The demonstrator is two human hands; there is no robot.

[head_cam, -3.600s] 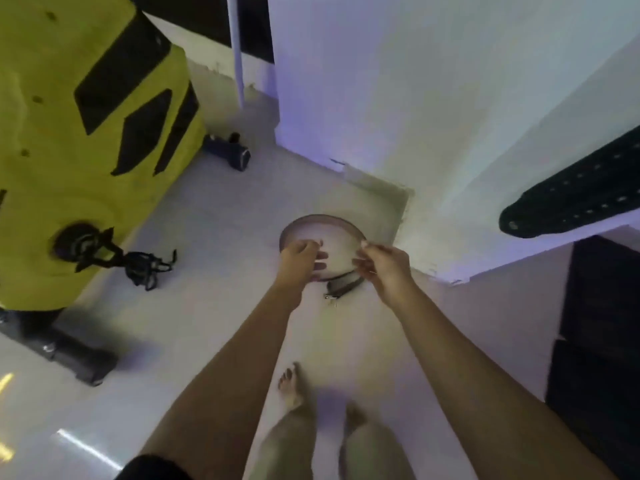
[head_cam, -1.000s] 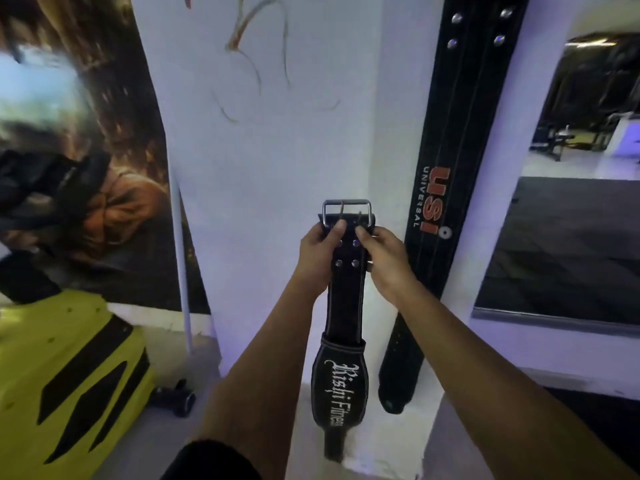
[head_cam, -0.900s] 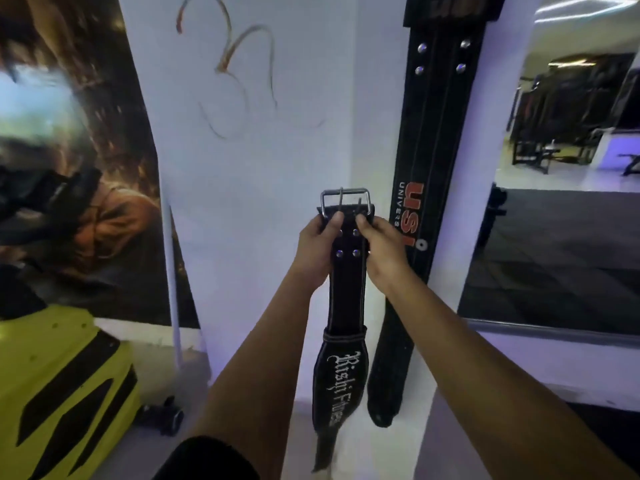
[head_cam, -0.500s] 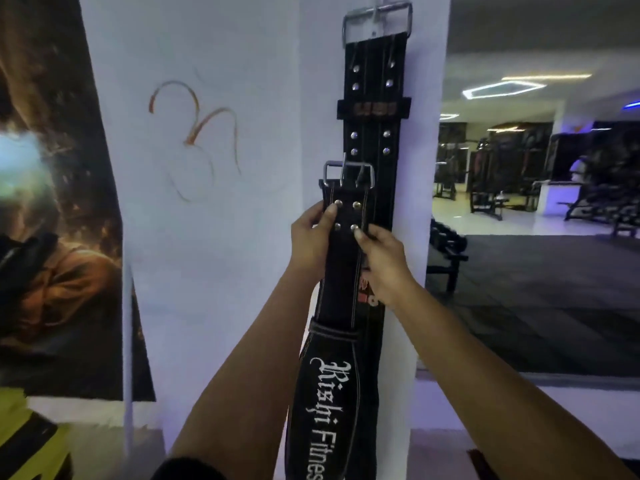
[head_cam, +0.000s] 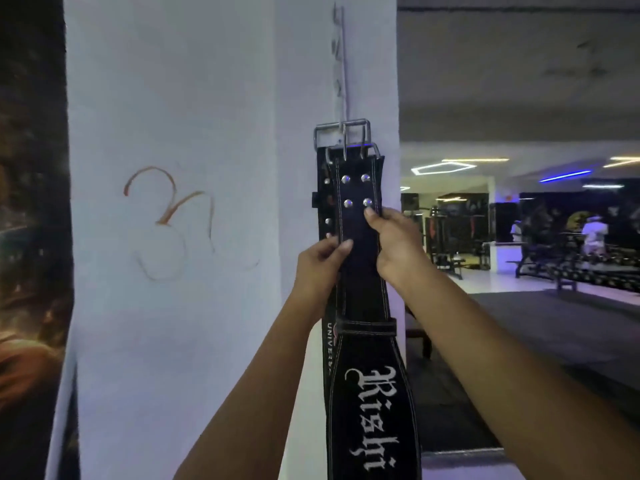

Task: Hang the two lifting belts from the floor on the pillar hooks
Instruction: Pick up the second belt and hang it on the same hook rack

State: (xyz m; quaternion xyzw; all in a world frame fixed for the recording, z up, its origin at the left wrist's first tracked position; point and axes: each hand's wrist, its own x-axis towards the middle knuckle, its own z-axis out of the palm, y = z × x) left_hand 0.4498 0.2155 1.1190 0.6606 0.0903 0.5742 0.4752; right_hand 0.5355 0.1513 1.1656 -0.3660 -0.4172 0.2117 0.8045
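Observation:
I hold a black lifting belt point(head_cam: 360, 258) with white gothic lettering upright against the white pillar point(head_cam: 194, 98). My left hand point(head_cam: 317, 271) grips its left edge and my right hand point(head_cam: 393, 244) grips its right edge just below the rivets. Its steel buckle point(head_cam: 370, 157) sits at the top, right below the buckle of a second black belt point(head_cam: 323, 216) that hangs behind it on the hook rack point(head_cam: 338, 57). Only the left edge of that hanging belt shows. Several bare metal hooks run up the pillar above the buckles.
A red scribble marks the pillar's left face. A dark poster point(head_cam: 31, 237) covers the wall at far left. To the right, a mirror or opening shows gym machines point(head_cam: 554, 258), people in white shirts and ceiling lights.
I have raised the belt up the pillar until its buckle is level with the hanging belt's buckle. My view has tilted upward, showing bare hooks.

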